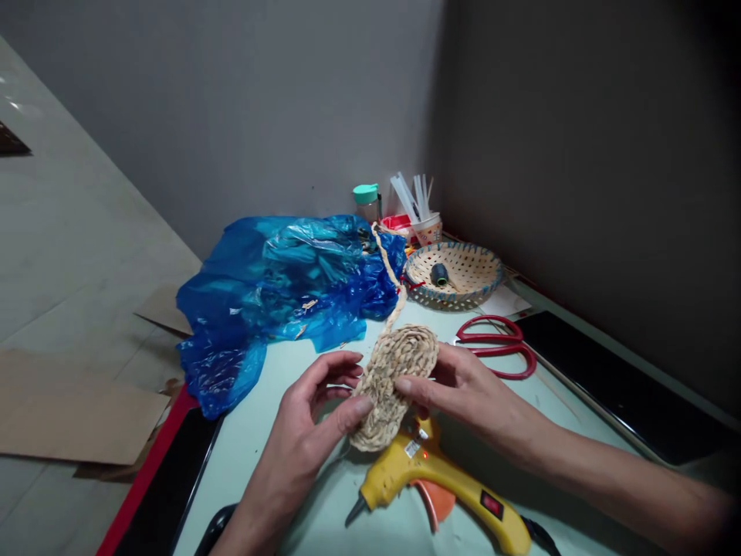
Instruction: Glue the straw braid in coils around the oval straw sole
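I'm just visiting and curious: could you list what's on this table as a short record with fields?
Left hand: fingers grip the left edge of the braided straw mat
Right hand: fingers hold the mat's right edge
Braid tail: runs from the mat up to the blue plastic bag
Below the hands: yellow glue gun
Right of the mat: red scissors
Behind: woven basket

Rough straw braided mat [392, 382]; glossy plastic bag [278, 289].

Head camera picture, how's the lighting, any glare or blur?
Head view: dim, even light; the right edge darkens to black, blurring the right forearm. Glare glints on the crumpled blue plastic bag. The oval braided straw mat between both hands stays sharp.
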`<action>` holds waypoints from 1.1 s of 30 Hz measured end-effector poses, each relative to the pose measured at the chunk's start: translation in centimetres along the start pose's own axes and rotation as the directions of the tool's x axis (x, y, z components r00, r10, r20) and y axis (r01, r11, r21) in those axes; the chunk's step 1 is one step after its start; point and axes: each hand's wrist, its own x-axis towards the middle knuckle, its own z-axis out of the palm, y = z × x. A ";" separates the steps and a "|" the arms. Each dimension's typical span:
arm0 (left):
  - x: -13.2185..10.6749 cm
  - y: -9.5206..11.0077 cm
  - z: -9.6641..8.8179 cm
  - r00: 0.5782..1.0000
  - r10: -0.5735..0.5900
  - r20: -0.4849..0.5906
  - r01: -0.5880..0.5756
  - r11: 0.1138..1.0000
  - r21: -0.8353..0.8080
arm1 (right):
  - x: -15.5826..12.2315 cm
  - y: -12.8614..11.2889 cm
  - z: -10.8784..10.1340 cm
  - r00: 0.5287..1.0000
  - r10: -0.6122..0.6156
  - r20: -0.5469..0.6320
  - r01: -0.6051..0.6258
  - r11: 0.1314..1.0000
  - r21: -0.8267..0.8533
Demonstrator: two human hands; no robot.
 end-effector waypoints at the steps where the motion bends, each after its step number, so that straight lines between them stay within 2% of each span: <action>1: 0.1 0.1 -0.1 1.000 0.001 -0.007 -0.001 1.000 0.023 | 0.0 0.0 0.0 1.000 0.008 -0.001 -0.008 1.000 0.009; 4: 0.1 0.3 0.1 0.997 0.020 -0.078 -0.015 0.998 0.065 | -0.1 0.1 0.0 0.999 0.036 0.017 -0.037 0.998 0.053; 7: -0.2 0.2 0.4 0.980 0.095 -0.176 -0.072 0.989 0.130 | -0.3 0.3 0.2 0.996 0.063 0.066 -0.069 0.993 0.095; 10: -0.7 0.1 0.6 0.964 0.165 -0.208 -0.131 0.977 0.165 | -0.6 0.0 -0.1 0.987 0.080 0.138 -0.096 0.989 0.112; 13: -1.2 0.6 0.7 0.948 0.218 -0.230 -0.171 0.963 0.211 | -0.7 -0.6 -0.9 0.972 0.095 0.214 -0.108 0.993 0.049; 16: -1.5 1.2 1.0 0.944 0.218 -0.246 -0.155 0.956 0.250 | -0.6 -0.9 -1.8 0.981 0.107 0.160 -0.112 0.993 0.026; 20: -1.9 1.3 1.2 0.951 0.231 -0.205 -0.169 0.946 0.278 | -0.2 -0.6 -2.1 0.993 0.095 0.072 -0.107 0.975 0.197; 23: -2.0 0.9 1.2 0.942 0.306 -0.140 -0.254 0.919 0.301 | -0.2 -0.7 -1.9 0.999 0.046 0.020 -0.049 0.972 0.229; 26: -1.9 0.5 1.0 0.932 0.352 -0.085 -0.310 0.896 0.318 | -0.2 -1.1 -1.7 0.999 0.023 0.028 -0.029 0.972 0.232; 33: -2.0 0.8 1.3 0.967 0.252 -0.041 -0.233 0.937 0.261 | -0.2 -1.5 -1.8 0.995 -0.075 0.064 0.060 0.975 0.212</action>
